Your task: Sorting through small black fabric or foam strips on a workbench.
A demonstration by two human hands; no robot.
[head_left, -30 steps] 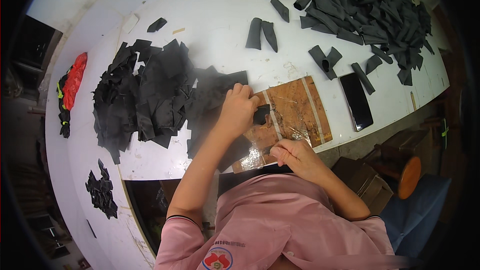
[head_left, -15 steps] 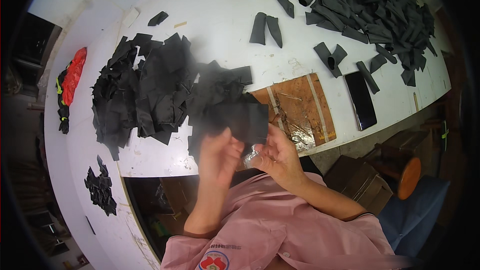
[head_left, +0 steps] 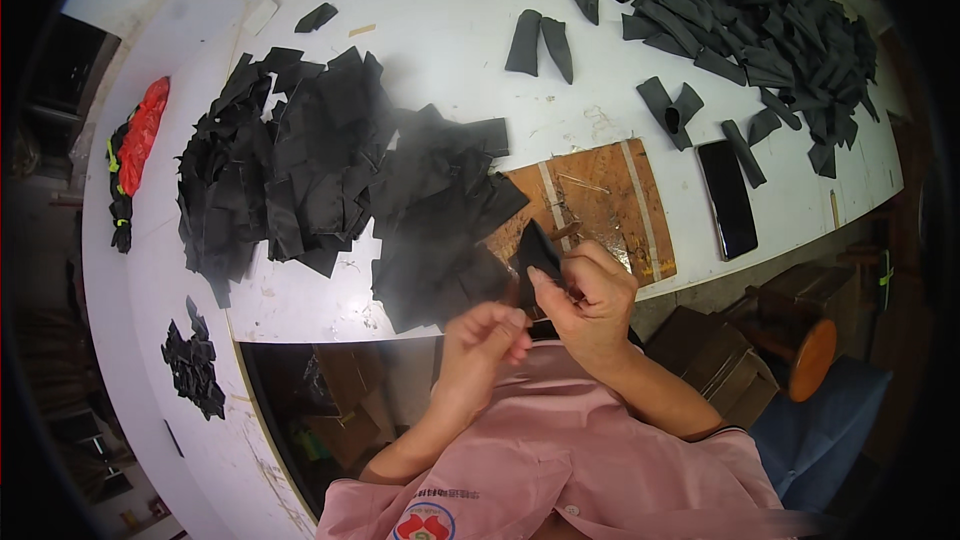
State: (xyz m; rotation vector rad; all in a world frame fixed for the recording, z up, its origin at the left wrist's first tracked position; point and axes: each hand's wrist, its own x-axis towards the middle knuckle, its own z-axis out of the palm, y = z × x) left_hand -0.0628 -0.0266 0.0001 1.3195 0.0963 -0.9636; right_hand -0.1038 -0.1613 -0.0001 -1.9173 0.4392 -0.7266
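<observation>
My right hand [head_left: 590, 305] grips a folded piece of black fabric [head_left: 535, 248] over the table's near edge. The piece stands up narrow and pointed above my thumb. Just left of it and lower, my left hand [head_left: 482, 342] has its fingers curled together; anything between them is too small to make out. Beside the hands spreads a loose heap of flat black fabric pieces [head_left: 430, 210]. Under the held piece lies a brown board [head_left: 592, 180] with pale strips across it.
A larger pile of flat black pieces [head_left: 310, 160] is at left, with scraps [head_left: 195, 365] nearer me. Rolled dark tubes [head_left: 740, 15] heap up at far right. A phone [head_left: 727, 202] lies right of the board. A red bag [head_left: 143, 135] sits far left; a stool [head_left: 812, 360] stands below.
The black piece, spread flat between both hands before, is now folded in my right hand. My left hand has moved right and toward me, away from the cloth. The view has shifted slightly.
</observation>
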